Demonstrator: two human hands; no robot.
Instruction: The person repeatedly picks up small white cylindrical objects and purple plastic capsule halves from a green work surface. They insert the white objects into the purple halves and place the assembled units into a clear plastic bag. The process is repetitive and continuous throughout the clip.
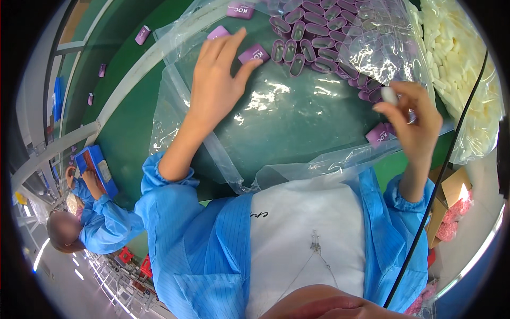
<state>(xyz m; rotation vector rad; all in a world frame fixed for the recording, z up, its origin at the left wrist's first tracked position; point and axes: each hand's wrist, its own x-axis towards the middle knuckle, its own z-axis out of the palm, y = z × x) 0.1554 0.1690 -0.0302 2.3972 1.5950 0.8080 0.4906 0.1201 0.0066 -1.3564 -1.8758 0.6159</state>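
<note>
My left hand (217, 74) is over the clear plastic sheet (287, 127) with its fingers spread. Its thumb tip meets or overlaps the edge of a purple oval case (251, 55); another purple case (218, 33) lies partly behind the fingertips. Over on the right, my right hand (417, 119) pinches a small white oval piece (389, 95) between thumb and fingers. Just below that hand sits a purple case (377, 134) on its side. Many open-topped purple cases (297, 32) stand packed together at the far middle, some under clear film.
A clear bag of cream-coloured pieces (462, 80) stands at the far right. One more purple case (240, 10) lies at the far edge. A pale rail (122, 74) curves past the left; beyond it a co-worker's hands (91, 178) are at a blue tray (101, 170). A thin black cable (451, 146) crosses the right side.
</note>
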